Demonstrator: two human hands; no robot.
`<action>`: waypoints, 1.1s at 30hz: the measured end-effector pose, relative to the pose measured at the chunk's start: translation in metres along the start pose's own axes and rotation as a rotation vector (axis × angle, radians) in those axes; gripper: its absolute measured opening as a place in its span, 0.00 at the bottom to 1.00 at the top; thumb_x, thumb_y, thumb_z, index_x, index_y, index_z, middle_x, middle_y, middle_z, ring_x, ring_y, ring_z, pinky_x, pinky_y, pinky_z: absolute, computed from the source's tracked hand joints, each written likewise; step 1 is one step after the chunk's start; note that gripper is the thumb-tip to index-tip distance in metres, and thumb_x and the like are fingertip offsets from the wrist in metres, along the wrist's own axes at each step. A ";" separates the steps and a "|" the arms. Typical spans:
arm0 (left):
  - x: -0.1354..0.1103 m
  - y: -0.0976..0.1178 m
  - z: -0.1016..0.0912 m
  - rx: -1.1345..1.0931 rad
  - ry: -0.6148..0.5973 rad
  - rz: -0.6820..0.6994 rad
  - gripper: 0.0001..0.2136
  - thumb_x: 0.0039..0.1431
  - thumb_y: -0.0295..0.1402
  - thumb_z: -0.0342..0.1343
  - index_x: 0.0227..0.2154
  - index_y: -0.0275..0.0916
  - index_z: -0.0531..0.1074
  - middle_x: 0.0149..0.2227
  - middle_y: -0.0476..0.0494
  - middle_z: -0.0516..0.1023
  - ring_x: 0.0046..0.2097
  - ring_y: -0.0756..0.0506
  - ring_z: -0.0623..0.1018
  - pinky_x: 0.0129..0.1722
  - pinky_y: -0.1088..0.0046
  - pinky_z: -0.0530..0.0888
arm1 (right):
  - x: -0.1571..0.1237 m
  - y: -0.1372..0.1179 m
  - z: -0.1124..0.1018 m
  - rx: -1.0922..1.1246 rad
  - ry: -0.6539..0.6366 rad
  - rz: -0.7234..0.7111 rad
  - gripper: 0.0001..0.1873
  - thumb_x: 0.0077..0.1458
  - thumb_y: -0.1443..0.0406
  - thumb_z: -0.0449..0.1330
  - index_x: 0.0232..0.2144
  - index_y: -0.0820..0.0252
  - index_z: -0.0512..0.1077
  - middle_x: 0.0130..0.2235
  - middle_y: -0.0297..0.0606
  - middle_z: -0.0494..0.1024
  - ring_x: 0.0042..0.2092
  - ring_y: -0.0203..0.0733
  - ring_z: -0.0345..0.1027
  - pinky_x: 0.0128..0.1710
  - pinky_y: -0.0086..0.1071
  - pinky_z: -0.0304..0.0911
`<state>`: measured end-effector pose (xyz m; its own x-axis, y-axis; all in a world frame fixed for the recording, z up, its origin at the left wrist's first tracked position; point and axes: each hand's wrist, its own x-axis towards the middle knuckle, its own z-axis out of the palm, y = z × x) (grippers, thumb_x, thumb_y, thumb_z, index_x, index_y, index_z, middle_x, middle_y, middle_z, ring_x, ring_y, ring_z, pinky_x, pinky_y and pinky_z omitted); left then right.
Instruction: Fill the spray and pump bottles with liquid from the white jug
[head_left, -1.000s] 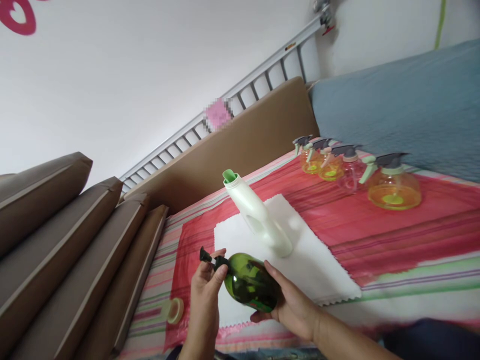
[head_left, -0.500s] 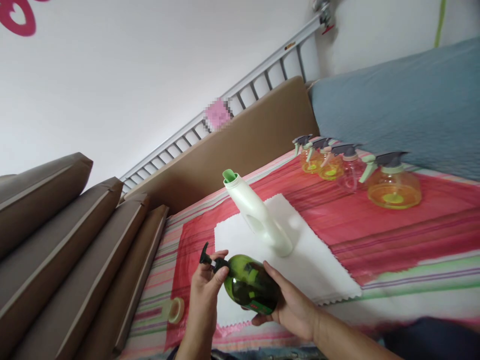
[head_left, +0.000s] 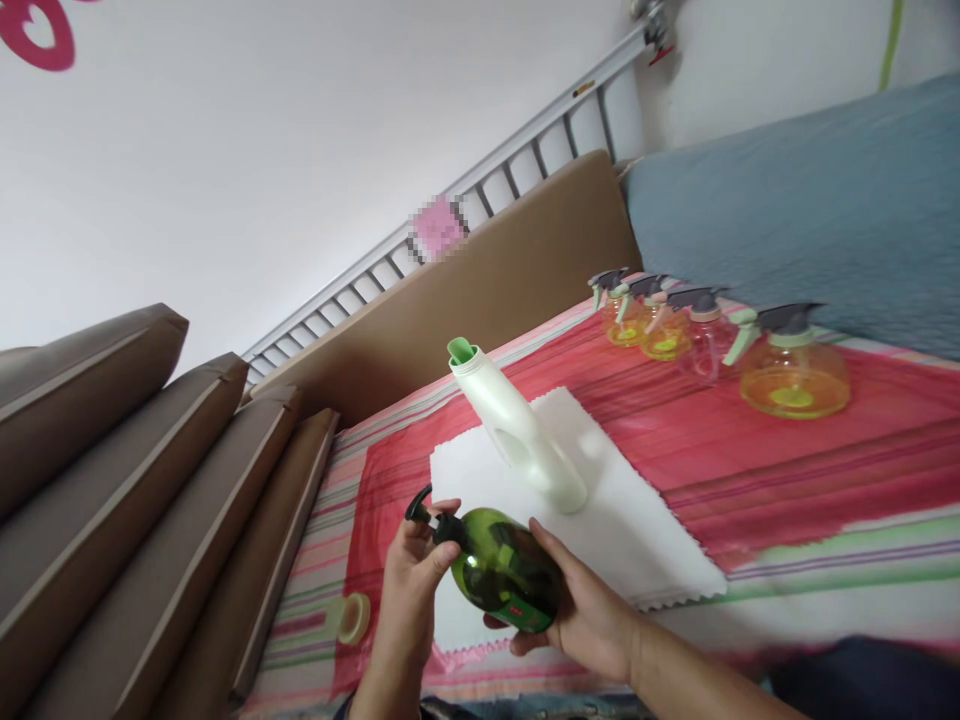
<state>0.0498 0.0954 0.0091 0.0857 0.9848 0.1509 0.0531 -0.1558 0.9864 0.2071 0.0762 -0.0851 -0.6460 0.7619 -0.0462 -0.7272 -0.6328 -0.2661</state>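
A dark green pump bottle (head_left: 504,568) is held tilted between both hands, its black pump head (head_left: 435,518) toward the left. My left hand (head_left: 421,565) is closed around the pump's collar, thumb across its front. My right hand (head_left: 581,610) wraps the bottle's base from the right. Just beyond stands a pale green jug-like bottle (head_left: 517,430) with a built-in handle and a green spout showing at its uncapped mouth. It rests on a white scallop-edged mat (head_left: 630,530). A pale green cap (head_left: 353,617) lies left of my left hand.
Several spray bottles (head_left: 796,375) with dark trigger tops, some holding yellow-orange liquid, stand in a row at the right on the red striped cloth (head_left: 757,470). Folded brown panels (head_left: 150,500) rise at the left. A brown board (head_left: 480,290) and a radiator are behind.
The pump head has turned slightly in my left hand. The bottle stays in both hands, and the view has shifted a little.
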 end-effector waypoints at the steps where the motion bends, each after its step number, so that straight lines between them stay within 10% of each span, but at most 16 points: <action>1: 0.000 -0.001 -0.001 -0.008 -0.016 -0.015 0.16 0.42 0.36 0.66 0.36 0.40 0.75 0.44 0.40 0.77 0.45 0.38 0.75 0.44 0.63 0.70 | 0.000 -0.001 0.000 0.001 0.001 0.009 0.33 0.55 0.45 0.47 0.51 0.62 0.65 0.40 0.49 0.80 0.37 0.55 0.75 0.24 0.36 0.67; 12: -0.002 0.004 0.002 0.071 0.017 0.003 0.14 0.39 0.37 0.67 0.31 0.38 0.76 0.44 0.38 0.77 0.48 0.35 0.72 0.45 0.63 0.69 | -0.002 -0.001 0.004 -0.041 -0.014 -0.044 0.30 0.56 0.47 0.47 0.52 0.61 0.64 0.39 0.47 0.81 0.36 0.52 0.76 0.24 0.36 0.68; 18: -0.005 0.012 -0.004 0.055 -0.243 -0.038 0.17 0.43 0.38 0.65 0.38 0.39 0.76 0.52 0.36 0.72 0.55 0.33 0.66 0.51 0.60 0.65 | -0.001 -0.002 0.001 -0.039 -0.098 0.148 0.38 0.54 0.42 0.42 0.50 0.66 0.67 0.39 0.51 0.80 0.32 0.50 0.76 0.21 0.32 0.67; 25: -0.002 -0.001 -0.001 -0.040 -0.019 0.009 0.14 0.41 0.37 0.66 0.33 0.40 0.75 0.44 0.39 0.77 0.48 0.36 0.72 0.46 0.62 0.68 | 0.000 -0.002 0.001 -0.034 0.002 0.034 0.33 0.55 0.44 0.46 0.51 0.62 0.65 0.38 0.48 0.81 0.33 0.52 0.76 0.21 0.34 0.67; 33: -0.005 0.003 0.000 -0.078 -0.159 -0.041 0.22 0.43 0.42 0.65 0.42 0.40 0.73 0.53 0.36 0.70 0.57 0.33 0.64 0.52 0.59 0.64 | 0.000 -0.003 0.003 -0.019 -0.011 0.051 0.33 0.55 0.44 0.46 0.51 0.62 0.66 0.37 0.48 0.81 0.33 0.53 0.76 0.21 0.33 0.67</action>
<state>0.0490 0.0904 0.0111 0.2420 0.9647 0.1039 -0.0174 -0.1028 0.9946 0.2088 0.0772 -0.0816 -0.6851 0.7268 -0.0492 -0.6885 -0.6682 -0.2819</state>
